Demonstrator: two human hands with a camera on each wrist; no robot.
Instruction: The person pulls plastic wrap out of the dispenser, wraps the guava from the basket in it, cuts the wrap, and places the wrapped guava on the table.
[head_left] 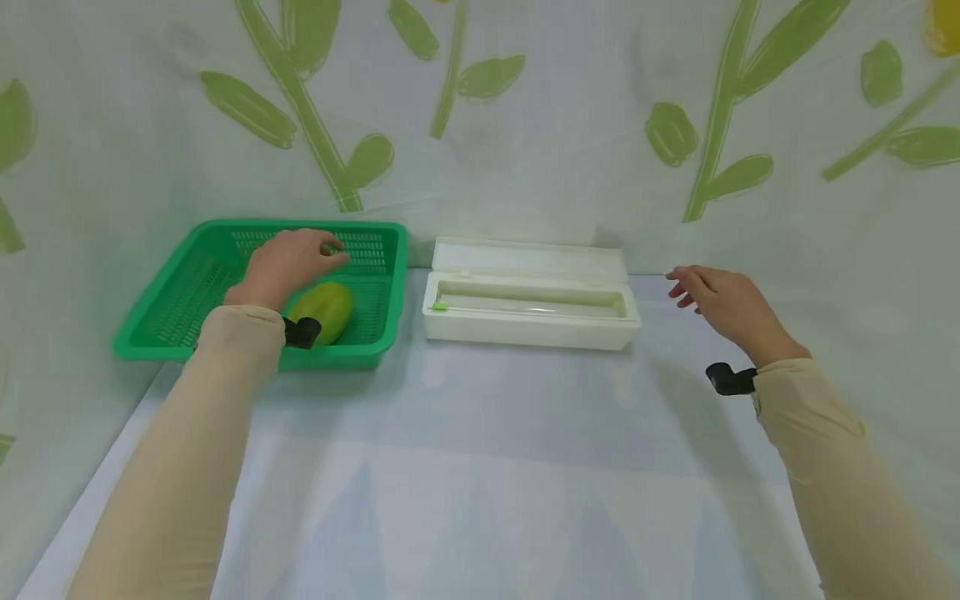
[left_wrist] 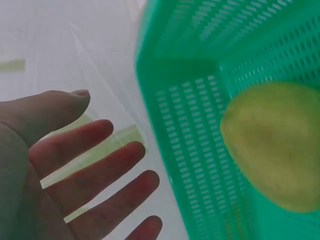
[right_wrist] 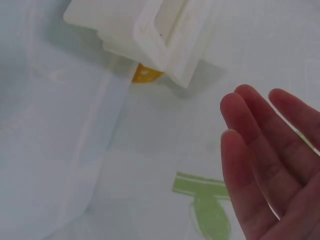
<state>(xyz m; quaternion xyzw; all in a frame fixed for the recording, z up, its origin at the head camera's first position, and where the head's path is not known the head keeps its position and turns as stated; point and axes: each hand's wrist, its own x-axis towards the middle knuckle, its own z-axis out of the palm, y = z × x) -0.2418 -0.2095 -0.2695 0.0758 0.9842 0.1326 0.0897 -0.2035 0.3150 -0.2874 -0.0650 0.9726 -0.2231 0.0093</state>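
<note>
My left hand (head_left: 288, 265) hovers over the green basket (head_left: 396, 292), its fingers spread and holding nothing in the left wrist view. Below it in the basket lies a yellow-green fruit (head_left: 332, 307), smooth and rounded like a mango; the left wrist view shows the fruit (left_wrist: 275, 145) whole except at its right edge. To the right, my right hand (head_left: 723, 304) is raised in the air, fingers relaxed and apart, touching nothing. Nearest to it is a white cling film box (head_left: 532, 331) with its lid (head_left: 532, 257) raised and a small green slider (head_left: 440, 307) at the left end.
A white table (head_left: 480, 417) with pale blue triangles stretches in front of the basket and box. Behind them rises a white curtain (head_left: 555, 150) printed with green stems and leaves. Black wrist cameras sit on both sleeves.
</note>
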